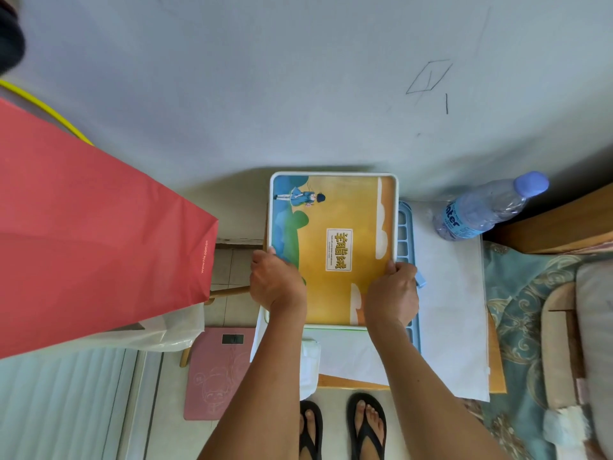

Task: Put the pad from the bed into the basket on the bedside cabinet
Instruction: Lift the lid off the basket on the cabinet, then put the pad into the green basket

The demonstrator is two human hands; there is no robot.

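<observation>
The pad (345, 207) is a flat orange and blue sheet with a cartoon figure and a white label. It lies inside a pale, white-rimmed basket (335, 174) on the bedside cabinet (351, 381), against the wall. My left hand (275, 280) grips the pad's near left edge at the basket rim. My right hand (393, 290) holds its near right edge. A light blue slotted basket (406, 234) shows just to the right, partly under my right hand.
A clear water bottle (481, 210) with a blue cap lies on white cloth right of the baskets. A large red paper bag (99, 227) stands at the left. The bed (530, 293) with patterned teal cover is at the right. A pink scale (215, 373) lies on the floor.
</observation>
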